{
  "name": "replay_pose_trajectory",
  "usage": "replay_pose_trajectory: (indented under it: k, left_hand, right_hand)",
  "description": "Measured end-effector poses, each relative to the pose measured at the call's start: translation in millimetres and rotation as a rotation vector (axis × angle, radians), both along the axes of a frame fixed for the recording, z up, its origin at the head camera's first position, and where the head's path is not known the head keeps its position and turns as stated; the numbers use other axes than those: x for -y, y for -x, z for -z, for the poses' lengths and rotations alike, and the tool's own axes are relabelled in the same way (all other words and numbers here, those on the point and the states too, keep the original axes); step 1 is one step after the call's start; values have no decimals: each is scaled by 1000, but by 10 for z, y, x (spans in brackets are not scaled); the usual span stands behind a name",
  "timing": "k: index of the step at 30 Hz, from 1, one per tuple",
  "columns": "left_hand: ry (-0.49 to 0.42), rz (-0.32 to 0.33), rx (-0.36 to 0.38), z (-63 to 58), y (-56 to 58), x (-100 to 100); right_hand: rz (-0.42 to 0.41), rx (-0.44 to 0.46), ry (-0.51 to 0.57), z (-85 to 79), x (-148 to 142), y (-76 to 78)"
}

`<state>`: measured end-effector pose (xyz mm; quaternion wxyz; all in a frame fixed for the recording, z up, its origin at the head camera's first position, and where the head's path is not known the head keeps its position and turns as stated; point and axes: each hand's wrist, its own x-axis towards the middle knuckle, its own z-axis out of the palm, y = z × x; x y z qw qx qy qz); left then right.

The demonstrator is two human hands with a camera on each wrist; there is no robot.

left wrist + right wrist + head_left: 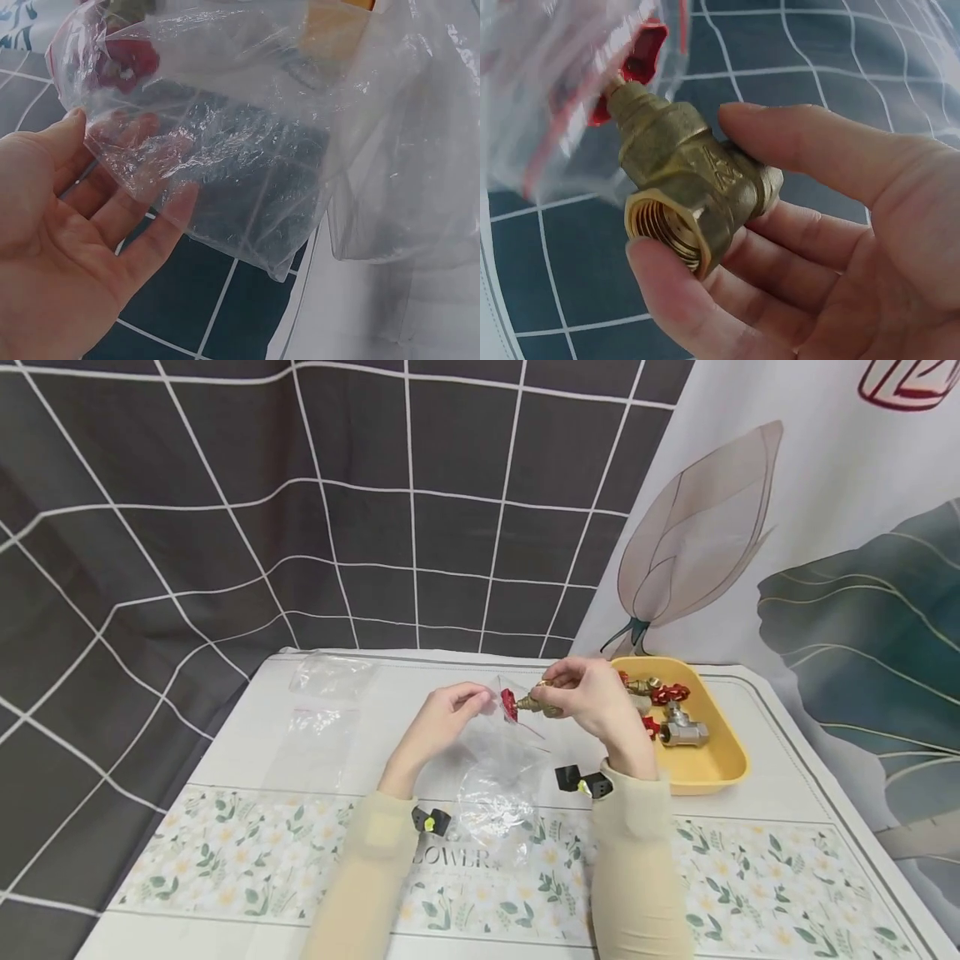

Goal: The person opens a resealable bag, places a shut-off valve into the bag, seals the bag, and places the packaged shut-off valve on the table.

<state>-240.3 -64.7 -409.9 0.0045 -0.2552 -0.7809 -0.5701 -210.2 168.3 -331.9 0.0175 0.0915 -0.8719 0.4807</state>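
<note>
My right hand (596, 700) grips a brass gate valve (694, 161) by its threaded body, between thumb and fingers. The valve's red handwheel (509, 705) points left, into the mouth of a clear zip-lock bag (498, 802). A red seal line runs along that mouth in the right wrist view. At the bag's upper left edge, my left hand (441, 720) pinches the plastic, with its thumb in front and its fingers behind the film (225, 142). The lower part of the bag hangs down over the table and looks crinkled.
To the right stands a yellow tray (733, 764) holding several red-handled valves (670, 695) and a silver-coloured valve (684, 731). Another clear bag (318, 735) lies flat at the left of the table. A dark grid-patterned curtain (360, 527) hangs behind the table.
</note>
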Motion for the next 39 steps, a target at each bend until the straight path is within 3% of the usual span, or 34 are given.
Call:
replay_pose_trajectory:
  k: [4,7,17,25,33,36,39]
  left_hand:
    - [-3,11,-5,-21,-2,3]
    - [-20,16,5,-27,-6,2]
    - [-47,49,52,-20,-8,0]
    - [-74,106,76,-19,-22,1]
    - [-122,55,91,-54,-36,-10]
    - [-148,15,120,-61,-44,-17]
    - [-143,-62,72,-61,-36,-19]
  right_hand:
    - [46,-118,-177,-30,140,-23]
    - [62,-155,-263,-53,234,-53]
    - [72,-244,-346,-17,399,-47]
    - [62,-185,-344,35,579,-46]
    - [37,-162,-319,146,661,19]
    - [15,-165,-309,171,693,36]
    - [-5,-178,-296,175,716,42]
